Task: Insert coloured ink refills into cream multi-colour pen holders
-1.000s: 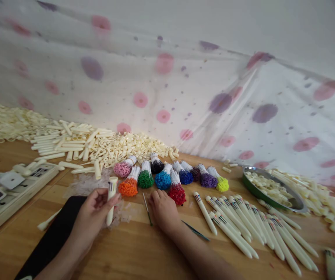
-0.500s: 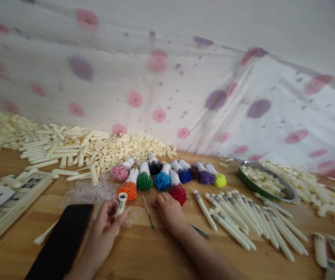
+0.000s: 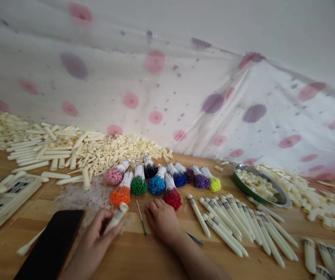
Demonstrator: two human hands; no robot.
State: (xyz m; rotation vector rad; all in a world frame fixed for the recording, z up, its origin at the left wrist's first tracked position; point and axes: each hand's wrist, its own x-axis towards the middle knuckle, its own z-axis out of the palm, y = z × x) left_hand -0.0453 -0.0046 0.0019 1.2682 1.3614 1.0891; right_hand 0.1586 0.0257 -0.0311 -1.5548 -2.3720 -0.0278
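My left hand [image 3: 99, 233] grips a cream pen barrel [image 3: 116, 217] between thumb and fingers, its open-ended top tilted up and to the right. Palm down on the table, my right hand [image 3: 163, 219] rests just in front of the bundle of red pen refills [image 3: 173, 194], fingers slightly bent with nothing visible in them. Between the hands lies a single green-tipped refill [image 3: 142, 218]. Bundles of orange [image 3: 120, 192], green [image 3: 138, 181] and light blue refills [image 3: 157, 182] stand behind, among other colours. A thin dark blue-green stick [image 3: 195, 238] shows beside my right wrist.
Finished-looking multicolour pens [image 3: 231, 217] lie in rows on the right. Behind them sits a green-sided metal bowl [image 3: 239, 186] of cream parts. A black phone [image 3: 51, 245] and a power strip [image 3: 13, 200] are at left. Cream parts [image 3: 121, 149] are heaped along the patterned plastic sheet.
The pen barrel in my left hand has tipped over to the right and sits a little lower. My right hand stays by the red bundle. The whole view has shifted slightly.
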